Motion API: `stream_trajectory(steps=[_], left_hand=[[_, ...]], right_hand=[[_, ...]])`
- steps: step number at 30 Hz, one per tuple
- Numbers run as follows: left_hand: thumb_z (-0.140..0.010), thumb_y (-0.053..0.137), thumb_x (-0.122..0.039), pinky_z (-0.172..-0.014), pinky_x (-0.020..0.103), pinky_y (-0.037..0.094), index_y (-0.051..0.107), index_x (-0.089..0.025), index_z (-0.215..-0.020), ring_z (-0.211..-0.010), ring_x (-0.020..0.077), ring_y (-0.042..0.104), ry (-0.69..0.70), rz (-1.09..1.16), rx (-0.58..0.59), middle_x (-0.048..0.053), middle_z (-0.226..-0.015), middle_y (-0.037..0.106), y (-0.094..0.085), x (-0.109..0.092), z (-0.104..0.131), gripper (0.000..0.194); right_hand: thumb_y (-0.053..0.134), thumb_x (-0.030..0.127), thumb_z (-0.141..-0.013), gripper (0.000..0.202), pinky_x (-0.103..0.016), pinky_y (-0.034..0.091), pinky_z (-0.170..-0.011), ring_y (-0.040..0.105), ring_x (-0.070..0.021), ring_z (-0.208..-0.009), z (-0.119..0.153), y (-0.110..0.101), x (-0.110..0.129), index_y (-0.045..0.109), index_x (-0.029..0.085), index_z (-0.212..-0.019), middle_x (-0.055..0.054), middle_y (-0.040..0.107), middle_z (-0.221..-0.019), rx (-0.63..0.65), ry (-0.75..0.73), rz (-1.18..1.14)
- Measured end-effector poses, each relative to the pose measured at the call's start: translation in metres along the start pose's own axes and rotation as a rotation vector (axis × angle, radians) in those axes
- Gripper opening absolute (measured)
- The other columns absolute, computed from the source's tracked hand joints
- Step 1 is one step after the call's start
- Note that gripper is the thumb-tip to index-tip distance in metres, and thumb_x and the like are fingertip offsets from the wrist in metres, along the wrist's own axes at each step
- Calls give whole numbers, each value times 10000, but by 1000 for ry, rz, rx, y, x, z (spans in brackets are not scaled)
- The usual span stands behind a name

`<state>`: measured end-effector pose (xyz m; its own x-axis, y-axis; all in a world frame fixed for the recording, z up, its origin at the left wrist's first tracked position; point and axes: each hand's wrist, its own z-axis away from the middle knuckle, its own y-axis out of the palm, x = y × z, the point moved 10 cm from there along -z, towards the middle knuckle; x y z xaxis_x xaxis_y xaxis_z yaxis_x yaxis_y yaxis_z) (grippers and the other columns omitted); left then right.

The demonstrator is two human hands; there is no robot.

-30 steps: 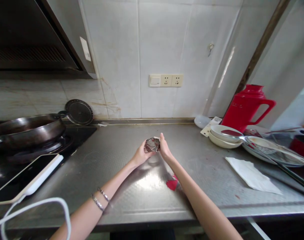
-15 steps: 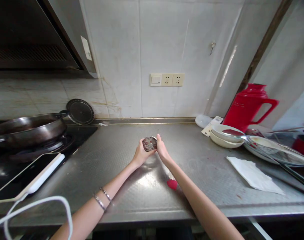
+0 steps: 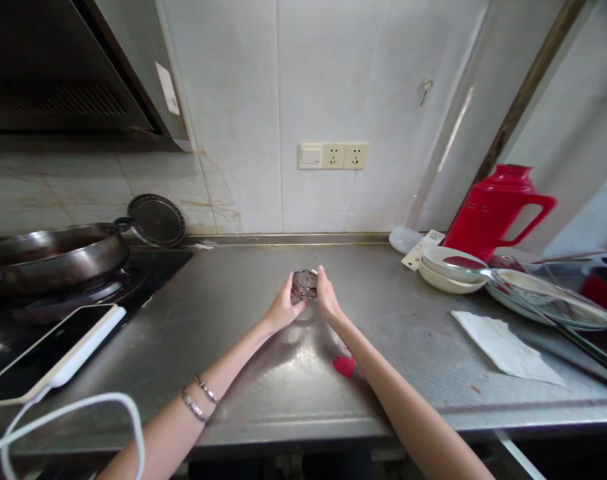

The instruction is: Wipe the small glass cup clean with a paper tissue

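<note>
Between my hands, over the middle of the steel counter (image 3: 243,280), is a small round dark, shiny thing (image 3: 304,284) with a patterned top; its kind is not clear. My left hand (image 3: 283,307) curves round its left side, thumb along the near edge. My right hand (image 3: 327,297) presses against its right side with fingers together and pointing forward. Both hands are closed on it, and they hide its sides. A red thing (image 3: 344,366) lies on the counter beside my right forearm, partly covered by it.
A pan (image 3: 58,260) sits on the stove at left, a phone (image 3: 48,353) with a white cable in front. At right are stacked bowls (image 3: 450,280), a red thermos jug (image 3: 493,213), a plate (image 3: 503,300) with utensils and a white napkin (image 3: 506,347).
The round thing has shifted slightly right and its top looks turned. The fingers of my left hand now reach further forward along its side. My right hand stays against it.
</note>
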<state>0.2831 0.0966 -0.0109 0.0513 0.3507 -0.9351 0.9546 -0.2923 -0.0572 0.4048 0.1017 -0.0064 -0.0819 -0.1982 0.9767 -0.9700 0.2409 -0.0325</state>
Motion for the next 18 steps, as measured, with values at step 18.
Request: stream_trajectory(steps=[18], left_hand=[[-546,836,-360,-888,417,498,435,-149,-1198,-983,254,641,30,-269,-180,143,-1099,646,-21,-14,0,795]], right_hand=[[236,708,-826,685,-296,407,-689,580,-213,-730,9,4,18,634,175,-665,-69,669,-726,0,5,126]])
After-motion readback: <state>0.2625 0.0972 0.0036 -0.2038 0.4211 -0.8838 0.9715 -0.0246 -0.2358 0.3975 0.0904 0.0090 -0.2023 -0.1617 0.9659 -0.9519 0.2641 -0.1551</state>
